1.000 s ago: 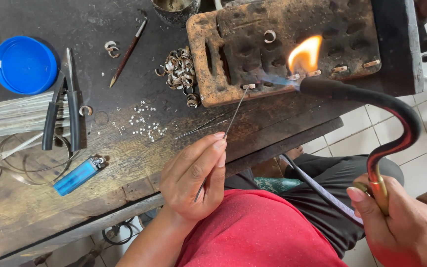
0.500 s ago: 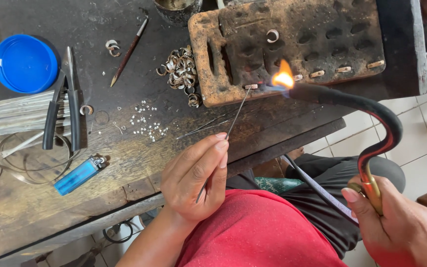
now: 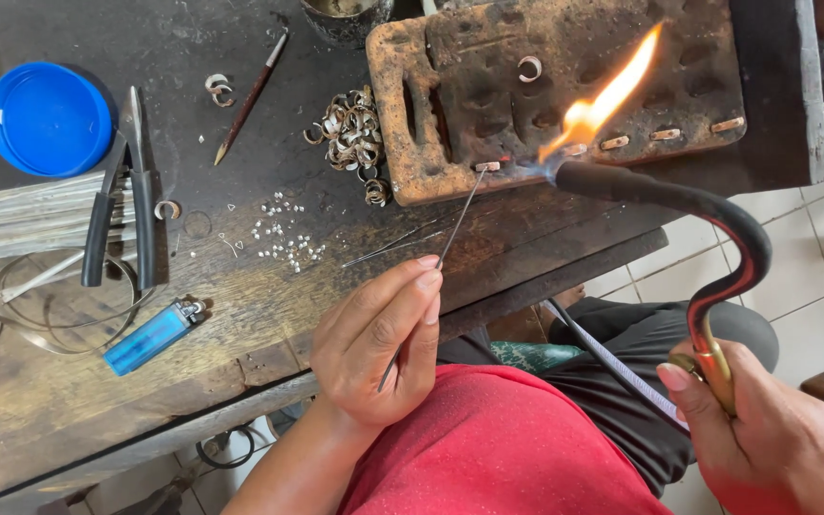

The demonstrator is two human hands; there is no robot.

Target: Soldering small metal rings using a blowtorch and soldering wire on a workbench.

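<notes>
A thin metal rod (image 3: 450, 234) is pinched between thumb and fingertips of the left hand (image 3: 379, 348), fingers closed together on its lower end, and its tip is pressed to a small metal piece (image 3: 488, 166) at the near edge of the scorched soldering block (image 3: 565, 91). From four o'clock, a curved black-and-red torch (image 3: 717, 248) is gripped by the right hand (image 3: 765, 439), fingers wrapped tight around its brass fitting. An orange flame (image 3: 603, 100) is thrown toward one o'clock across the block.

For a clean joint, the flame would best be kept moving over the piece rather than the rod, and the rod held steady, judging by how fine the parts are.

The block is pitted, rust-brown and charred black in its hollows, with a small ring (image 3: 529, 68) lying toward twelve o'clock. At ten o'clock of the left hand, a heap of curled metal rings (image 3: 350, 133) is piled on the worn wooden bench (image 3: 193, 315). Farther at nine o'clock, black-handled pliers (image 3: 121, 191), a blue lighter (image 3: 150, 336) and a round blue lid (image 3: 47, 119) are seen.
</notes>
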